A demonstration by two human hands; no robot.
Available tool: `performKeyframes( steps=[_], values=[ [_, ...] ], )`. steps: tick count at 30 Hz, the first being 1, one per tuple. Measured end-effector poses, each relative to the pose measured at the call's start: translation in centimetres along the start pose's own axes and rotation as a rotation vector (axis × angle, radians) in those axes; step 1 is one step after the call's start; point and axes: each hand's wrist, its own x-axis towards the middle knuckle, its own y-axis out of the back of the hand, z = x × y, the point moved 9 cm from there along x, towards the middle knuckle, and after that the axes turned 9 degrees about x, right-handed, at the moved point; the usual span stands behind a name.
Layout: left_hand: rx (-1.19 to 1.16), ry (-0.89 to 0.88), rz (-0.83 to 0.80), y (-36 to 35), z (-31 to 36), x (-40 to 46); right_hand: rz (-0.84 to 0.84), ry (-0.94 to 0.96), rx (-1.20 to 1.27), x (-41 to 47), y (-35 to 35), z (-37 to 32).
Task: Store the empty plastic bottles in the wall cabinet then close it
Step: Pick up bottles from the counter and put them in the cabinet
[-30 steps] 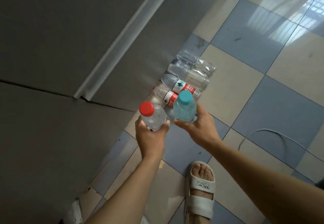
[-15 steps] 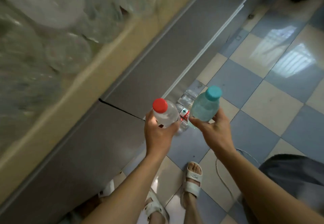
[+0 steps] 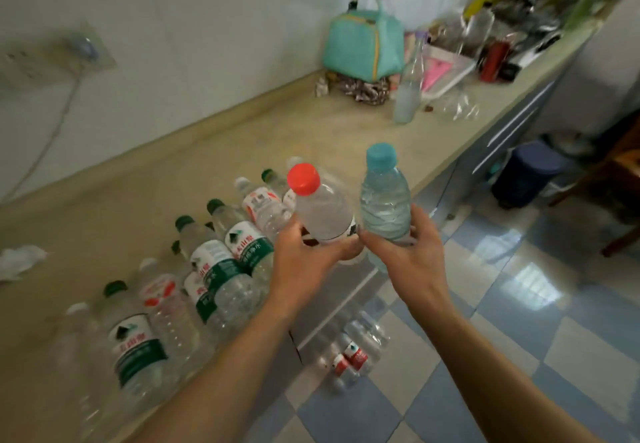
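While two bottles are held upright above the counter's front edge, the collecting step is judged in hand: the red-capped bottle (image 3: pixel 323 212) is gripped by the left hand (image 3: pixel 304 262), the blue-capped bottle (image 3: pixel 385 205) by the right hand (image 3: pixel 408 257). More empties are lined up on the counter (image 3: pixel 145 179); a few are left on the floor (image 3: pixel 349 352). No wall cabinet is seen. Next move, likely: cabinet located, pair carried over, a hand freed if the door is closed.
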Motion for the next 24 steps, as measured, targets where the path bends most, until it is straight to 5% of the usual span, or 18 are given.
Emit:
performKeyframes(
  steps=[9,17,24],
  values=[
    [-0.111,-0.262,0.117,12.7,17.7,3.2,-0.147,0.296,0.259,1.5,-7.3,-20.7],
    [0.013,-0.52,0.303,28.1,33.2,2.1,-0.212,0.421,0.357,0.3,-17.2,-35.8],
    [0.027,-0.567,0.475,38.9,40.3,2.1,-0.354,0.47,0.472,0.0,-25.8,-45.8]
  ],
)
